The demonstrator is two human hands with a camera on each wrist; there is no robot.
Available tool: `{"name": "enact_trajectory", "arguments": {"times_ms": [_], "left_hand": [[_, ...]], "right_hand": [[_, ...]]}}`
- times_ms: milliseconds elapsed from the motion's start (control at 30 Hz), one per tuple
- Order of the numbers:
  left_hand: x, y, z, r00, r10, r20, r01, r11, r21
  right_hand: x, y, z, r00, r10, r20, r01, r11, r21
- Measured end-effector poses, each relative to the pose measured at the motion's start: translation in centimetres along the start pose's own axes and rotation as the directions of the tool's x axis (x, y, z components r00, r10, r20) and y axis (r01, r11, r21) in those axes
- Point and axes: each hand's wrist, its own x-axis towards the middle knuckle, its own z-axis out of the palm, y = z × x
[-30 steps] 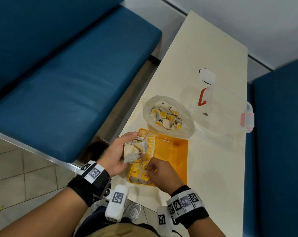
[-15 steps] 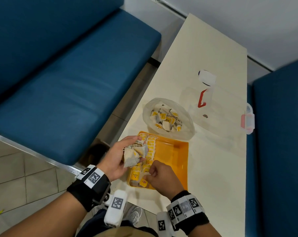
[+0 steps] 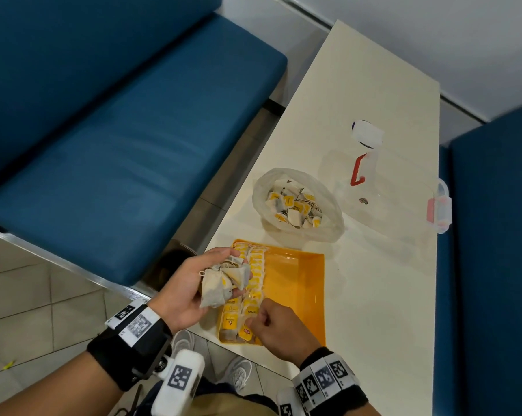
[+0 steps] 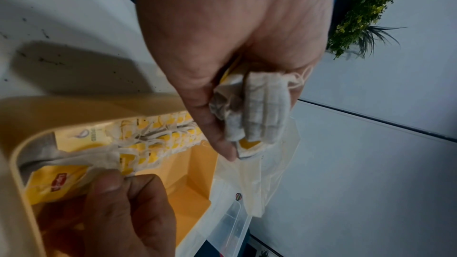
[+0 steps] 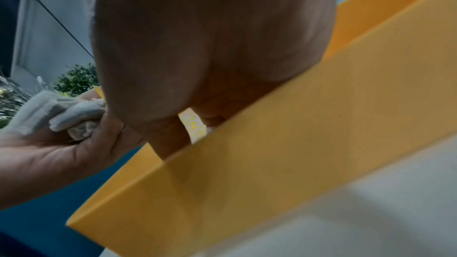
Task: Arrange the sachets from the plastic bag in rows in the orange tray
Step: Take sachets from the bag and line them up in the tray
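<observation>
The orange tray (image 3: 298, 283) lies at the table's near edge with two rows of yellow-tagged sachets (image 3: 255, 274) along its left side. My left hand (image 3: 190, 283) hovers over the tray's left rim and grips a bunch of loose sachets (image 3: 220, 280), also seen as a grey wad (image 4: 257, 112). My right hand (image 3: 271, 325) is at the tray's near left corner, thumb and forefinger pinching a sachet (image 4: 74, 165) at the near end of the rows. The clear plastic bag (image 3: 301, 181) with several more sachets stands just beyond the tray.
A clear storage box (image 3: 403, 190) with red clips stands to the right of the bag. Blue benches (image 3: 118, 145) flank the narrow white table (image 3: 373, 295). My shoes (image 3: 238, 373) show on the tiled floor below the table's near edge.
My right hand has moved slightly toward the tray's near corner, still working at the near end of the rows. The left hand keeps its bunch in about the same place.
</observation>
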Motion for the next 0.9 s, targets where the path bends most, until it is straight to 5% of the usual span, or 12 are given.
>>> {"name": "enact_trajectory", "arguments": {"times_ms": [67, 133, 233, 333, 433, 733, 900], "left_hand": [[-0.2, 0.0, 0.4, 1.000, -0.013, 0.006, 0.013, 1.000, 0.006], [-0.1, 0.0, 0.8, 1.000, -0.020, 0.000, 0.020, 1.000, 0.015], [0.1, 0.0, 1.9, 0.998, -0.055, 0.003, 0.055, 0.998, 0.013], [0.4, -0.3, 2.9, 0.997, -0.073, 0.023, 0.073, 0.997, 0.003], [0.6, -0.5, 3.6, 0.996, -0.078, 0.052, 0.079, 0.997, -0.014], [0.8, -0.4, 3.5, 0.989, -0.145, -0.014, 0.145, 0.989, -0.019], [0.7, -0.4, 3.5, 0.989, -0.146, -0.018, 0.145, 0.989, -0.020]], "right_hand": [[-0.2, -0.3, -0.9, 0.999, -0.010, -0.053, 0.008, 1.000, -0.027], [-0.7, -1.3, -2.8, 0.966, -0.103, -0.237, 0.095, 0.994, -0.046], [-2.4, -4.3, -6.0, 0.791, -0.363, -0.493, 0.421, 0.907, 0.008], [-3.1, -6.6, -7.3, 0.663, -0.609, -0.436, 0.598, 0.781, -0.180], [-2.3, -6.7, -6.9, 0.708, -0.602, -0.368, 0.544, 0.798, -0.260], [-1.5, -5.8, -6.6, 0.782, -0.450, -0.431, 0.387, 0.893, -0.230], [-1.5, -5.6, -6.7, 0.795, -0.491, -0.355, 0.395, 0.864, -0.311]]}}
